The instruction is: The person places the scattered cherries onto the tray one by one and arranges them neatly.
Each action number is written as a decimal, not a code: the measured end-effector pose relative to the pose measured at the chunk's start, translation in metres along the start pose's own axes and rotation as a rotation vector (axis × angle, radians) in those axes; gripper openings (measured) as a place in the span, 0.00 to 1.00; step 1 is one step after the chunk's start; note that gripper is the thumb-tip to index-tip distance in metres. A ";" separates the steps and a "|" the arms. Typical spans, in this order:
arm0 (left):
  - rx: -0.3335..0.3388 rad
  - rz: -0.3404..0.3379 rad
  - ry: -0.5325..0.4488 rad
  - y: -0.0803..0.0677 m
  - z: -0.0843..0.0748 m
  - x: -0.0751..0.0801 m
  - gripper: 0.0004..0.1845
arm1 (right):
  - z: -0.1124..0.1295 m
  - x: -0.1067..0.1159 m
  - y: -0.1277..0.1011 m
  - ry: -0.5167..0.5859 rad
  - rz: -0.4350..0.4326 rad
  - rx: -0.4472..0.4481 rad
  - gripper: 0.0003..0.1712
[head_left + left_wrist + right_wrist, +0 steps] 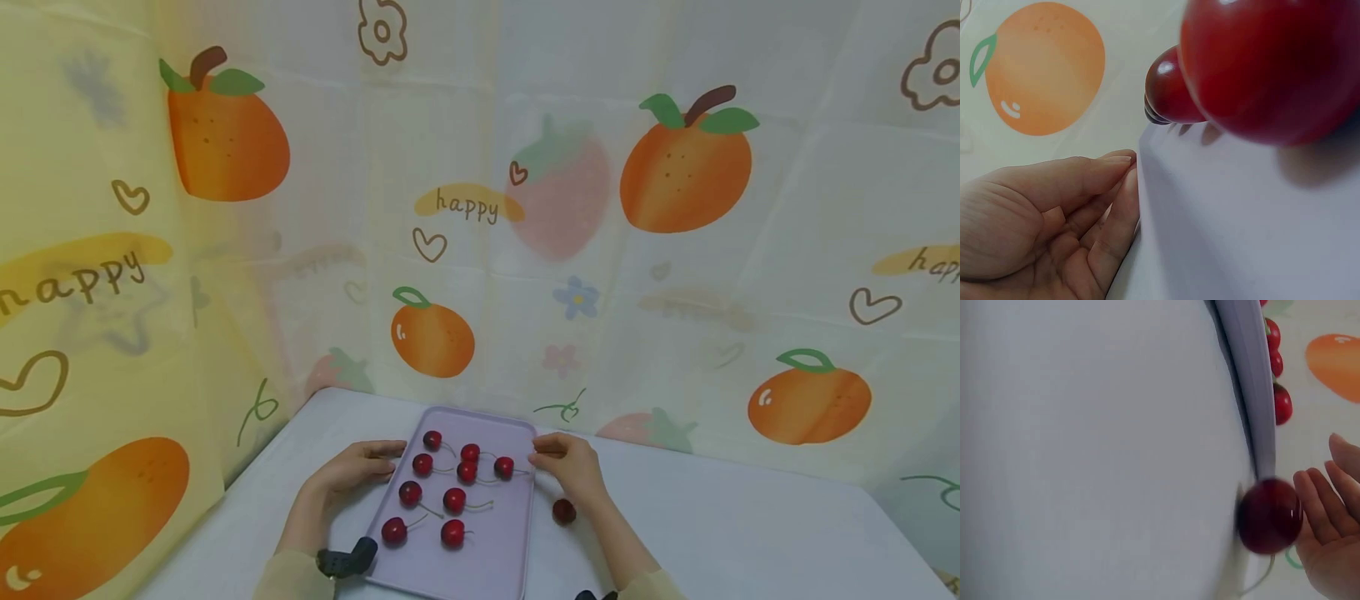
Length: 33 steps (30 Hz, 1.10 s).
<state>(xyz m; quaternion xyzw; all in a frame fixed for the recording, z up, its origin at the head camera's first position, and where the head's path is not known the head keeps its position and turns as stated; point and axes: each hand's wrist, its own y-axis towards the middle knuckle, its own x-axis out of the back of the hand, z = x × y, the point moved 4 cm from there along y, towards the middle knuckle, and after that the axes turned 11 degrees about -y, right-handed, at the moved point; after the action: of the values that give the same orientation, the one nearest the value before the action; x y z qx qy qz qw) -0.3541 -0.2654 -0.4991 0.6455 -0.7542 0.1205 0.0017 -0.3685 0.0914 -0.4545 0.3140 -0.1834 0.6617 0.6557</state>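
A light purple tray [495, 554] lies between my hands with several red cherries [453, 500] on it, most with stems. My left hand [367, 463] is at the tray's left side. In the left wrist view, the left thumb and fingertips [1124, 164] meet the tray wall, and a big cherry [1272, 69] fills the upper right. Over at the far right corner, my right hand [573, 467] has its fingertips right at the tray's rim. A darker cherry [564, 512] sits on the table beside my right wrist; the right wrist view shows its stem.
The table [712, 533] has a white cover. A curtain [480, 125] printed with oranges stands behind the table, and a yellowish panel [90, 367] of the same print closes the left side.
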 end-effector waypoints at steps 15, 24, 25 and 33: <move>-0.034 0.026 0.006 -0.003 -0.003 -0.002 0.25 | -0.031 0.050 -0.019 0.023 0.057 -0.031 0.20; -0.035 0.023 -0.008 -0.003 -0.002 -0.002 0.25 | -0.045 0.057 -0.025 0.063 0.182 0.009 0.23; -0.035 0.023 -0.014 -0.003 -0.002 -0.001 0.25 | -0.047 0.057 -0.026 0.063 0.196 0.011 0.23; -0.021 0.017 -0.036 -0.002 -0.001 0.000 0.24 | -0.060 0.055 -0.031 0.066 0.269 0.066 0.22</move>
<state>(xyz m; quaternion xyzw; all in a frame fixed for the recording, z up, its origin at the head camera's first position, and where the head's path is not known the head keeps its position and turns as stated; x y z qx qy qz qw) -0.3527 -0.2652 -0.4982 0.6410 -0.7609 0.1009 -0.0063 -0.3456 0.1746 -0.4679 0.2861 -0.1801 0.7593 0.5560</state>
